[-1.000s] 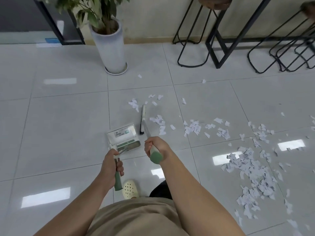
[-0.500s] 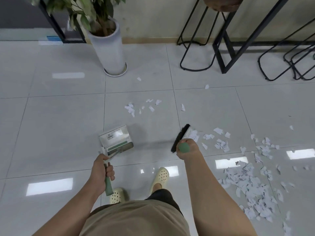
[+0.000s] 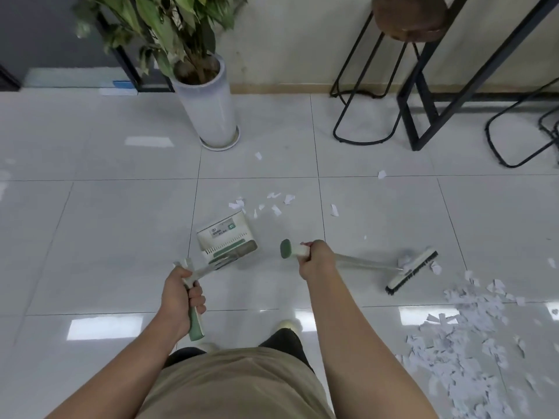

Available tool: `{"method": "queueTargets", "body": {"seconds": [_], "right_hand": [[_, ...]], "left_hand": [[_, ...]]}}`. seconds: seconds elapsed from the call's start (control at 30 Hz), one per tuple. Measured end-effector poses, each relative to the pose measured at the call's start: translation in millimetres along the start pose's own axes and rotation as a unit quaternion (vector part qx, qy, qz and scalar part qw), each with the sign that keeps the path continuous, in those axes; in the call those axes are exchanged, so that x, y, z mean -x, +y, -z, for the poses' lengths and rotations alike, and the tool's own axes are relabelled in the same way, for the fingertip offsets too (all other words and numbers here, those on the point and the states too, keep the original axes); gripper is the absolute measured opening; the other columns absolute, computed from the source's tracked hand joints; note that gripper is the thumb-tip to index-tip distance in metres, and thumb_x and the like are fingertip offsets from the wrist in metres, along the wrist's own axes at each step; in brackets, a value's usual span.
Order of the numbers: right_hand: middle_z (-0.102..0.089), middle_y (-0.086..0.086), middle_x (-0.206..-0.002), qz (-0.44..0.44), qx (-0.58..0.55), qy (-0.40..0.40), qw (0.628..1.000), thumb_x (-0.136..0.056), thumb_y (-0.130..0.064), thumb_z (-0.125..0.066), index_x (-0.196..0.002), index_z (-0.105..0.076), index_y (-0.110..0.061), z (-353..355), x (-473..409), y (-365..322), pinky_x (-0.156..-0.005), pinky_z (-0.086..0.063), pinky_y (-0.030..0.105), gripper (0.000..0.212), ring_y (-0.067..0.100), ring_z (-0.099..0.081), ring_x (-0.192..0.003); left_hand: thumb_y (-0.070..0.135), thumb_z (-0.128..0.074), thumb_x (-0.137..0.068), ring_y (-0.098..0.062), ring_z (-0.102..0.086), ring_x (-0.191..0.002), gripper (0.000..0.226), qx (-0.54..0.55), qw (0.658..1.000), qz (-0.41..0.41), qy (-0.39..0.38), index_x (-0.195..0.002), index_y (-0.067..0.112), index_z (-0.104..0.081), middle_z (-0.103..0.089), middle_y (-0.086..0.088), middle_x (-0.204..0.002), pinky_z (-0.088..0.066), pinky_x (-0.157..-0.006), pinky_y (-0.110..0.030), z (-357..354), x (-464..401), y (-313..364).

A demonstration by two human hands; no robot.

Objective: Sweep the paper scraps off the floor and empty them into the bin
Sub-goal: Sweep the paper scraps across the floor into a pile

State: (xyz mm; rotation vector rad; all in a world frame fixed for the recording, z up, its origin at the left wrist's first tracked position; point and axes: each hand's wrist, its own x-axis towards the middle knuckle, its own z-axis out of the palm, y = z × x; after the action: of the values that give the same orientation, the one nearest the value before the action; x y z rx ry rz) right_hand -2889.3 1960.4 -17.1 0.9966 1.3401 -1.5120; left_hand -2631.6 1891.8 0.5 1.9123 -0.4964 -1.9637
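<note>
My left hand (image 3: 181, 300) grips the green handle of a white dustpan (image 3: 225, 238), whose pan rests on the tiled floor just ahead of me. My right hand (image 3: 314, 261) holds the broom handle near its green end cap; the shaft runs right to the black-bristled broom head (image 3: 411, 272), which is down on the floor. A big heap of white paper scraps (image 3: 472, 343) lies at the lower right, just beyond the broom head. A smaller scatter of scraps (image 3: 266, 204) lies beyond the dustpan. No bin is in view.
A tall white pot with a green plant (image 3: 211, 104) stands by the wall ahead on the left. Black metal stool legs (image 3: 360, 116) and a table frame (image 3: 423, 95) stand at the back right. Single scraps lie near them. My feet and beige shorts are below.
The broom head has swung right, pushing the middle scraps toward the big heap. The dustpan has shifted forward and slightly right. The view has turned a little to the left.
</note>
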Motion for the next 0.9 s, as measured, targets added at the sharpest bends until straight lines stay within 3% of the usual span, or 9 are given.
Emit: {"method": "queueTargets", "body": {"seconds": [0.13, 0.23, 0.57, 0.73, 0.9], "right_hand": [[-0.052, 0.009, -0.062, 0.012, 0.05, -0.057, 0.997, -0.083, 0.005, -0.043, -0.071, -0.05, -0.006, -41, 33, 29, -0.047, -0.046, 0.024, 0.018, 0.02, -0.05, -0.052], [-0.046, 0.006, -0.051, 0.005, 0.102, -0.102, 0.99, -0.084, 0.005, -0.042, -0.067, -0.046, -0.009, -65, 42, 46, -0.042, -0.041, 0.022, 0.022, 0.018, -0.043, -0.042], [-0.042, -0.001, -0.052, -0.154, 0.152, -0.259, 0.941, -0.094, -0.001, -0.047, -0.076, -0.042, -0.013, -202, 30, 111, -0.033, -0.039, 0.016, 0.022, 0.005, -0.038, -0.034], [-0.041, -0.003, -0.048, -0.225, 0.135, -0.265, 0.928, -0.097, -0.006, -0.046, -0.072, -0.044, -0.014, -258, 14, 145, -0.03, -0.038, 0.014, 0.027, 0.003, -0.039, -0.031], [-0.037, -0.003, -0.047, -0.195, 0.116, -0.197, 0.954, -0.093, 0.0, -0.044, -0.075, -0.042, -0.014, -275, 0, 156, -0.031, -0.038, 0.014, 0.023, 0.007, -0.039, -0.03]], "left_hand": [[0.027, -0.042, -0.088, -0.01, -0.021, -0.035, 0.02, -0.002, 1.0, -0.021, 0.005, -0.07, 0.023, -0.034, -0.027, 0.006, -0.047, -0.021, -0.038, -0.016, -8, -8, 19], [0.027, -0.043, -0.089, -0.009, -0.021, -0.036, 0.02, 0.021, 0.999, -0.022, 0.014, -0.071, 0.022, -0.035, -0.027, 0.007, -0.049, -0.021, -0.036, -0.017, -7, -20, 39], [0.027, -0.044, -0.089, -0.01, -0.02, -0.038, 0.015, 0.023, 0.999, -0.017, 0.027, -0.076, 0.024, -0.036, -0.026, 0.006, -0.054, -0.022, -0.041, -0.019, 35, -101, 164], [0.027, -0.045, -0.087, -0.009, -0.02, -0.036, 0.009, 0.013, 1.0, -0.003, 0.021, -0.08, 0.024, -0.042, -0.025, 0.007, -0.051, -0.022, -0.04, -0.017, 61, -137, 220], [0.027, -0.048, -0.089, -0.012, -0.022, -0.035, 0.017, -0.057, 0.998, 0.01, 0.003, -0.077, 0.022, -0.037, -0.027, 0.004, -0.05, -0.024, -0.042, -0.02, 79, -163, 250]]}}
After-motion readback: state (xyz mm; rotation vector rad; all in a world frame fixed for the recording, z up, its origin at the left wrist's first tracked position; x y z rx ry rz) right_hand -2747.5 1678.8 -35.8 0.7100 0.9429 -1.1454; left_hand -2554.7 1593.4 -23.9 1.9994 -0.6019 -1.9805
